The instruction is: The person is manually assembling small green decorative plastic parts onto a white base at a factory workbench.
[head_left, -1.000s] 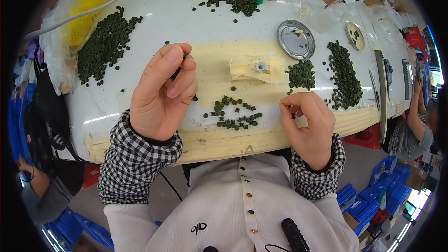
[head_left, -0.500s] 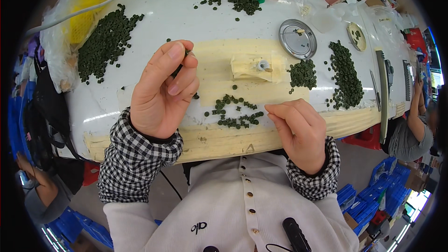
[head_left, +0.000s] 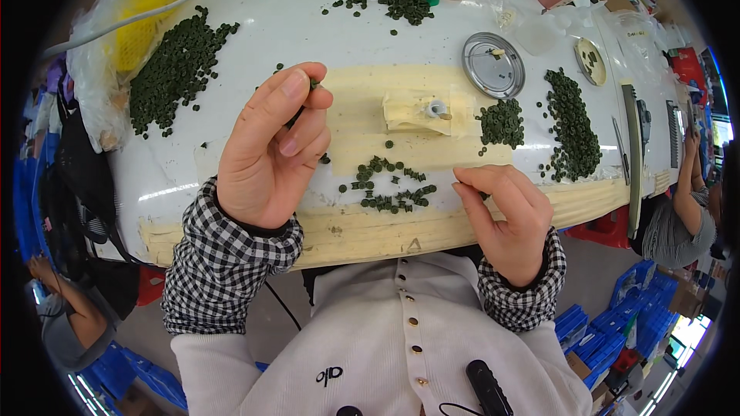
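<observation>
Cluster of dark green pieces (head_left: pixel 385 205) lies loose on the white table (head_left: pixel 281 19), between both hands, near front. Left hand (head_left: pixel 266 154) raised, thumb and index clamped on one green piece (head_left: pixel 313 85). Right hand (head_left: pixel 509 219) beside cluster, thumb and index tips close; cannot tell if they pinch anything. Taped block (head_left: pixel 408 114) with a pale nub sits behind cluster, small pile (head_left: pixel 499 125) just right of it. Metal lid (head_left: pixel 486 75) behind that pile, long pile (head_left: pixel 570 131) further right. Left side crowded: big pile (head_left: pixel 173 69), plastic bag (head_left: pixel 86 108), cable (head_left: pixel 146 20). Front edge taped (head_left: pixel 347 237), both forearms cross it. Room to move: bare white strip between big pile and left hand, cream tape sheet (head_left: pixel 354 142) between the hands
</observation>
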Tool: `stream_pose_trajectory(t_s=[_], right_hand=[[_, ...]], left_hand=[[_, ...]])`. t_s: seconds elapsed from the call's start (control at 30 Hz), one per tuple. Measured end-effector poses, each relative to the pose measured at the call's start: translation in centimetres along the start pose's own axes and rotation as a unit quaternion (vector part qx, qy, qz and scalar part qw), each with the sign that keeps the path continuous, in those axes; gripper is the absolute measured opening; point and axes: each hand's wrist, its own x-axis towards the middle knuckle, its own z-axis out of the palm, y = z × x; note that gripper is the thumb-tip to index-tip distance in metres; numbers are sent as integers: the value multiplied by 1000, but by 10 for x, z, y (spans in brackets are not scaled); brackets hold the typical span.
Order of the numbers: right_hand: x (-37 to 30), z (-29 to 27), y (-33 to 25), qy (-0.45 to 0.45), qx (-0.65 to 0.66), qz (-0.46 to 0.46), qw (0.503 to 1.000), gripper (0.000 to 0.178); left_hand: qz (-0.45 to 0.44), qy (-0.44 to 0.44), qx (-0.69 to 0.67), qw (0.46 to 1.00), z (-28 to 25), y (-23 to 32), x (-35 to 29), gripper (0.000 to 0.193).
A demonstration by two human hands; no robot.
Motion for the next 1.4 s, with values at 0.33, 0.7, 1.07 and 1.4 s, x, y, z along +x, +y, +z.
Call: stream_pose_trajectory(t_s=[0.33,0.7,1.07,1.4], right_hand=[[0,1,2,10,4,-7,1000,19],[-2,0,1,19,15,9,1000,19],[-4,-1,1,39,55,35,997,19],[-9,-3,1,55,145,93,983,18]], left_hand=[[1,-3,-6,1000,0,-1,0,26],[-3,12,6,1000,1,0,0,24],[-13,-8,24,1000,1,-3,-1,21],[-46,-26,54,997,4,-9,-3,18]])
